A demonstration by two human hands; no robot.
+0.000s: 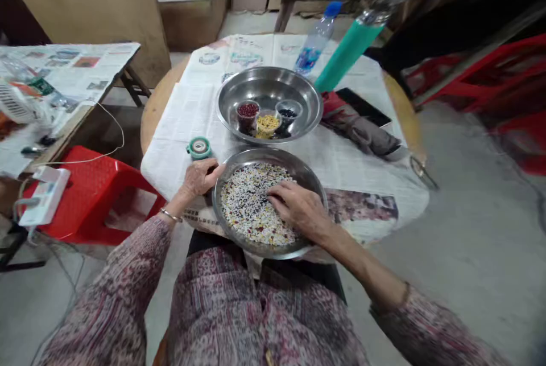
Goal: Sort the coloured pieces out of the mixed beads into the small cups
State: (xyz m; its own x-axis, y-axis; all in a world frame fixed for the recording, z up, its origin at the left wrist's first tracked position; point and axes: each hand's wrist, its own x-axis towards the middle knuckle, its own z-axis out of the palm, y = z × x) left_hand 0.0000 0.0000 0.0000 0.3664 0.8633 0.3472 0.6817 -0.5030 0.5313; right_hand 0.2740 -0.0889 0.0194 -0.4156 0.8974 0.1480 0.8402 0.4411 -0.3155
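Grain, loose and pebbly, lies in the near steel bowl, mostly white bits speckled with black, yellow and dark red. I have the right hand down in it, fingers bent and bunched close together, their tips at the grainy surface; I can't tell whether they pinch anything. The left hand is loosely curled at the bowl's left rim, touching the smooth metal, though I can't tell whether it actually grips. A thin metal bangle circles that wrist, just past the patterned knit sleeve.

Just beyond, I see a shiny round basin holding three clear cups of red, yellow and black pieces. A round green roll sits near the left hand. Creased newspaper covers the rounded wooden table. Behind the basin stand a clear plastic bottle and a smooth teal cylindrical flask; a rumpled fabric bundle lies to the right.
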